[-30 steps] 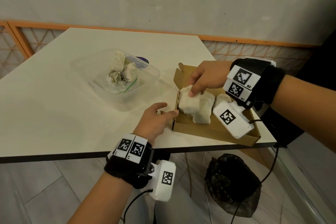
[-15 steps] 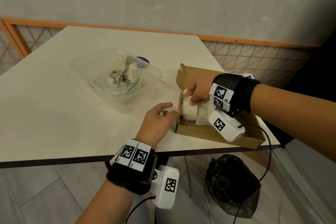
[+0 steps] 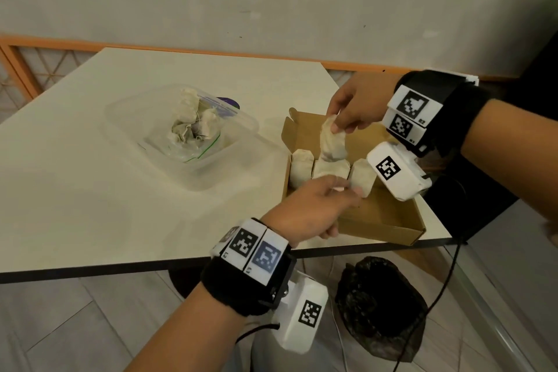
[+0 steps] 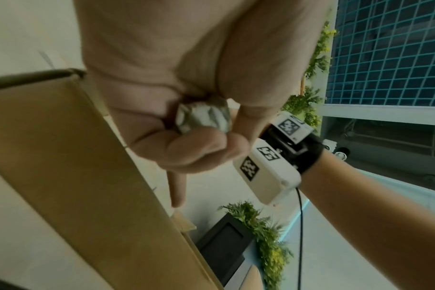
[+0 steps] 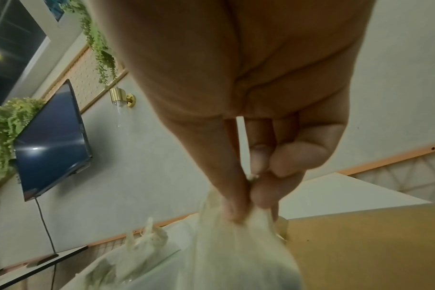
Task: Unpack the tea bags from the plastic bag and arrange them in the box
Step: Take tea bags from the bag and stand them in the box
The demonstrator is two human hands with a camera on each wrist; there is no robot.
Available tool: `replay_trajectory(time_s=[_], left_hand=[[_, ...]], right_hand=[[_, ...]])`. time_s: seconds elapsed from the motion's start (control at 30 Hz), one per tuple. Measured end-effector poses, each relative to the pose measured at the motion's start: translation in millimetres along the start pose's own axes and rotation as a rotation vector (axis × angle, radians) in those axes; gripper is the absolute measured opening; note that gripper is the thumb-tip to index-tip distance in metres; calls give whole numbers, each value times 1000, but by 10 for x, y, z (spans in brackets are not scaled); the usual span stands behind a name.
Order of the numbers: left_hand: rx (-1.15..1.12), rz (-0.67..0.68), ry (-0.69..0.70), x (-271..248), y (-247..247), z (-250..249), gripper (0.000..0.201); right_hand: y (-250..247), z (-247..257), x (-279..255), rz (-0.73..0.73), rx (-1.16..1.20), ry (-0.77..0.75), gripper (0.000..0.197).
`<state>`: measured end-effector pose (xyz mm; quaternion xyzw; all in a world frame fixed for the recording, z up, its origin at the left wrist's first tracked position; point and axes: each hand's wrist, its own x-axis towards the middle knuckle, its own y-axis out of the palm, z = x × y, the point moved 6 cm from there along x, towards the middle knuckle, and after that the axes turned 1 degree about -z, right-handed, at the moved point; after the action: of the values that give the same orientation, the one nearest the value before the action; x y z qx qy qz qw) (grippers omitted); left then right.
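Now the right hand (image 3: 356, 106) pinches the top of a tea bag (image 3: 332, 143) between thumb and fingertips and holds it hanging above the open cardboard box (image 3: 389, 217), which sits at the desk's (image 3: 90, 190) near right corner. Three more tea bags (image 3: 302, 167) lie side by side in a row on the box floor, just under the hanging one. The left hand (image 3: 308, 211) reaches over the box's near left wall with its fingers curled; the left wrist view shows a small crumpled white piece (image 4: 204, 117) clamped in its curled fingers, though what it is cannot be told. Left of the box stands a clear tub (image 3: 126, 118) holding the plastic bag (image 3: 181, 151) with several tea bags bunched inside it.
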<state>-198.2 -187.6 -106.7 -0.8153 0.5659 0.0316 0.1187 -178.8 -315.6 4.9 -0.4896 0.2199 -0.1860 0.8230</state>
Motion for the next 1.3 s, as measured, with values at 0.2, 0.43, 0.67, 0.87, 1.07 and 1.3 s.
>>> replay_trajectory(time_s=[0.2, 0.43, 0.67, 0.87, 1.07, 1.3], left_hand=[[200, 130, 102, -193, 143, -134, 25], [-130, -198, 355, -339, -313, -473, 13], [-91, -483, 29, -127, -838, 137, 37], [-91, -375, -70, -24, -648, 438, 55], [-134, -367, -69, 1, -636, 503, 51], [-205, -352, -74, 24, -631, 541, 50]], right_hand=[[18, -70, 26, -46, -43, 2, 14], [43, -72, -42, 14, -99, -37, 14], [451, 0, -152, 229, -21, -53, 11], [946, -152, 96, 293, 91, 77, 14], [831, -107, 242, 180, 132, 79, 27], [752, 37, 72, 364, -34, -13, 15]])
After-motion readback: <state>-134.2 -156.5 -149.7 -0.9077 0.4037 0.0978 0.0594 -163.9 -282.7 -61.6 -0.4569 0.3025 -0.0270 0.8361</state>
